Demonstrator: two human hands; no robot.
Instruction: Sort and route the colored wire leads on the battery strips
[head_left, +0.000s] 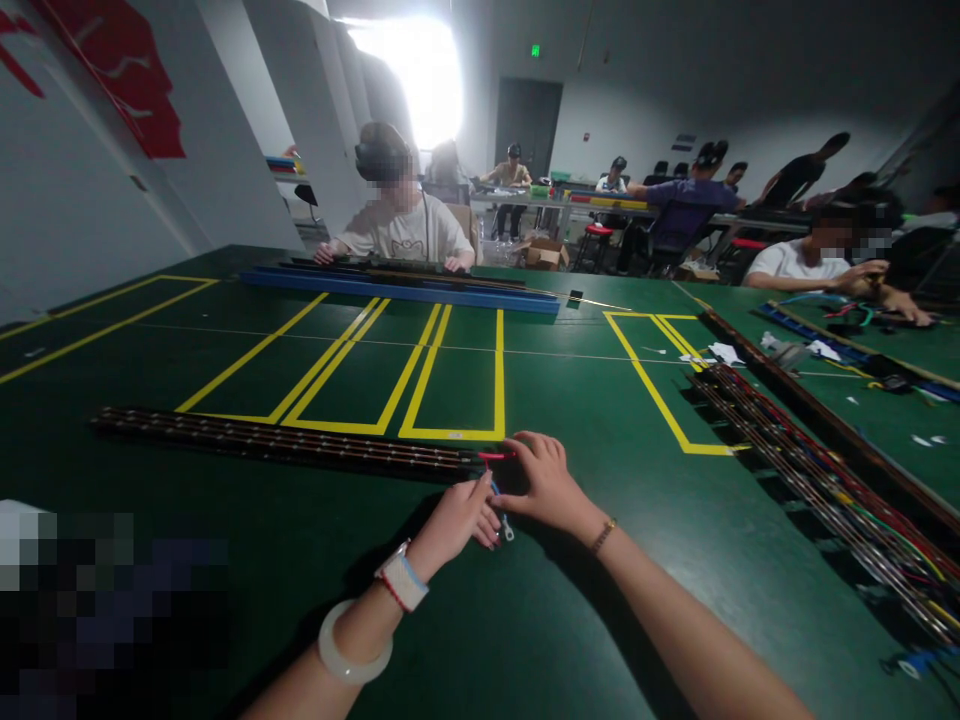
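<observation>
A long dark bar (285, 440) with rows of copper-coloured rods lies across the table in front of me. From its right end come a short red wire (496, 456) and a blue wire (495, 489). A metal lug (508, 533) hangs just below, beside my fingers. My left hand (461, 515) is at this end, with thumb and forefinger pinched on the wires; which of them it grips is partly hidden. Facing it, my right hand (547, 480) curves around the wires, thumb and fingers apart, its forefinger close to the red wire's tip.
Yellow tape outlines (450, 436) mark the green table (600, 580). Another bundle of rods and coloured wires (817, 490) lies at the right. Across the table, a person (409, 225) sits behind a blue rail (405, 287). Paper scraps (724, 354) lie at the right.
</observation>
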